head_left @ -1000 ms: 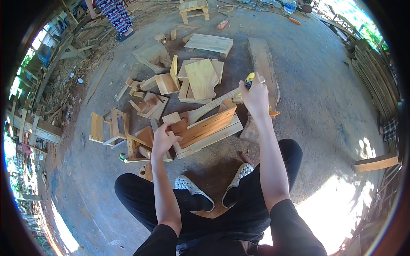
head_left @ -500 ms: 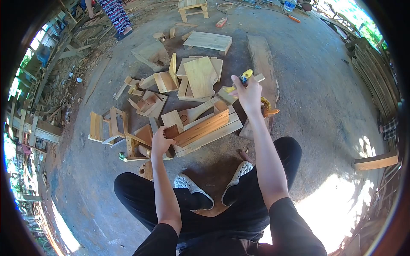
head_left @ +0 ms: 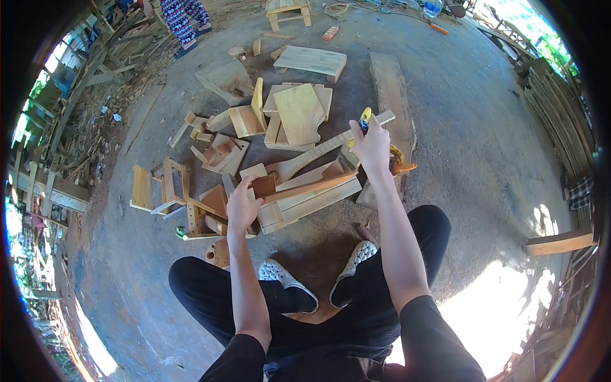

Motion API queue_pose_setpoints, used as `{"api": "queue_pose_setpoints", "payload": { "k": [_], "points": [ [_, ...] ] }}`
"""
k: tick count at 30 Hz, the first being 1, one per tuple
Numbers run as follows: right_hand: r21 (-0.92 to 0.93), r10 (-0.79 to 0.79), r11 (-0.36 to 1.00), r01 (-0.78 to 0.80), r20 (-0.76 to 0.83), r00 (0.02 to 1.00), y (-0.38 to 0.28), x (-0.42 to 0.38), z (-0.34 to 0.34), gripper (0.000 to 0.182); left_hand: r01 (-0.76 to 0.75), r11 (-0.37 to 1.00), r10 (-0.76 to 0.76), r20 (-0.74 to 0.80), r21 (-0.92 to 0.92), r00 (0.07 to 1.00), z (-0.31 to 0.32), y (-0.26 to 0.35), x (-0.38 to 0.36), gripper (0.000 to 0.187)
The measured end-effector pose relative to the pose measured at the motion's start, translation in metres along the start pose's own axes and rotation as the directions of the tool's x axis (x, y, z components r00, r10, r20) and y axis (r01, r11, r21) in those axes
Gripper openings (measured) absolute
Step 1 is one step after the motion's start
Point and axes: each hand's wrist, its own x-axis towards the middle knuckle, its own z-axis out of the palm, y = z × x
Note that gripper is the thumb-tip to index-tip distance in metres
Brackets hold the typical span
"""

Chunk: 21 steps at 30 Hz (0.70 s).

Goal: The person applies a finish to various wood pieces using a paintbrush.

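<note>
My left hand (head_left: 244, 205) is closed around the left end of a long, brown wooden piece (head_left: 312, 188), tilted so its narrow edge faces up. My right hand (head_left: 373, 149) grips a paintbrush (head_left: 365, 118) by its yellow handle; its pale bristles point down near the far end of that piece. Behind them a guitar-shaped wooden piece (head_left: 291, 167) lies with its long neck slanting up to the right. Pale planks (head_left: 318, 202) rest below the held piece. An orange-handled tool (head_left: 403, 168) is partly hidden beside my right wrist.
Wooden boards (head_left: 298, 114), a small box-like wooden piece (head_left: 247, 121) and a small wooden chair (head_left: 162, 188) lie around. A long plank (head_left: 389, 83) stretches away on the right. Farther off are a low stool (head_left: 287, 11) and a person in patterned trousers (head_left: 180, 22).
The held wooden piece has turned from showing its broad face to showing its narrow edge. My right hand and the paintbrush have dropped slightly. The person in the background has shifted right.
</note>
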Motion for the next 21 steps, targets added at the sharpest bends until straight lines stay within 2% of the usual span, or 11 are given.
{"api": "queue_pose_setpoints", "payload": {
  "k": [2, 5, 7, 9, 10, 12, 16, 19, 21],
  "points": [
    [-0.187, -0.051, 0.982, 0.029, -0.114, 0.992, -0.01, -0.003, -0.007, 0.034, -0.053, 0.998, 0.053, 0.003, 0.015, 0.999, -0.003, 0.009, -0.001, 0.065],
    [-0.168, -0.047, 0.986, 0.016, -0.183, 0.982, -0.016, -0.002, -0.015, 0.034, -0.137, 0.991, 0.137, -0.014, 0.002, 0.99, 0.0, 0.01, -0.001, 0.063],
    [-0.163, -0.024, 0.987, -0.004, -0.164, 0.986, -0.014, -0.001, -0.016, 0.034, -0.17, 0.985, 0.169, -0.034, -0.018, 0.985, 0.007, -0.003, 0.001, 0.064],
    [-0.159, 0.003, 0.987, -0.027, -0.148, 0.989, -0.013, -0.002, -0.017, 0.035, -0.039, 0.991, 0.045, 0.039, -0.131, 0.998, 0.018, -0.019, 0.005, 0.065],
    [-0.149, 0.035, 0.987, -0.054, -0.127, 0.991, -0.014, -0.002, -0.017, 0.035, -0.041, 0.991, 0.047, 0.042, -0.131, 0.998, 0.023, -0.026, 0.007, 0.065],
    [-0.139, 0.068, 0.987, -0.083, -0.104, 0.992, -0.014, -0.001, -0.017, 0.035, 0.02, 0.924, -0.006, 0.04, -0.383, 0.999, 0.028, -0.036, 0.007, 0.063],
    [-0.125, 0.082, 0.988, -0.093, -0.094, 0.992, -0.015, 0.002, -0.018, 0.037, -0.05, 0.943, 0.041, -0.034, -0.328, 0.999, 0.029, -0.038, -0.001, 0.063],
    [-0.061, 0.111, 0.991, -0.119, -0.124, 0.986, -0.011, 0.015, -0.027, 0.039, 0.013, 0.916, -0.028, -0.032, -0.4, 0.999, 0.037, -0.037, 0.001, 0.064],
    [-0.025, 0.132, 0.99, -0.137, -0.15, 0.98, -0.007, 0.037, -0.037, 0.04, 0.036, 0.942, -0.078, -0.115, -0.334, 0.99, 0.045, -0.042, 0.004, 0.057]
  ]
}}
